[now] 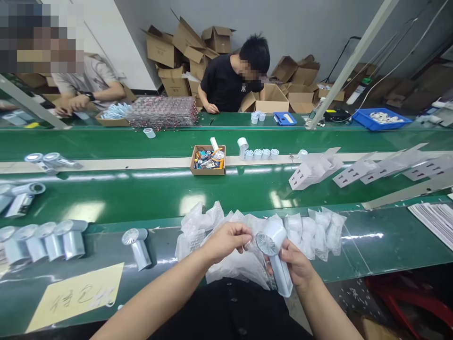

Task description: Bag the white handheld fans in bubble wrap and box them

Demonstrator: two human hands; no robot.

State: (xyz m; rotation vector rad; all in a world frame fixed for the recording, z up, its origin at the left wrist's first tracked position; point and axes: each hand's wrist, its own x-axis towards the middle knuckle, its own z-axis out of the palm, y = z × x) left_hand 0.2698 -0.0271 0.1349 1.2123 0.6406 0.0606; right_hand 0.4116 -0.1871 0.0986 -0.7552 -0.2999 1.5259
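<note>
My right hand (295, 262) is wrapped around the handle of a light blue handheld fan (278, 236), shaped like a hair dryer. Its round vaned grille faces left and its handle points down toward me. Just left of the grille, my left hand (230, 241) has thumb and fingers pinched on what looks like the edge of a clear bubble bag (235, 267). A heap of these bags (198, 224) lies beneath and behind that hand. To the right, several bagged fans (314, 231) lie in a row, wrapped in bubble plastic.
One unwrapped fan (137, 245) stands left, with several more (46, 241) farther left. A yellow paper sheet (76, 295) lies near the front. Beyond are a green conveyor (152, 189), a small parts box (208, 171) and white cartons (311, 170). Two people work opposite.
</note>
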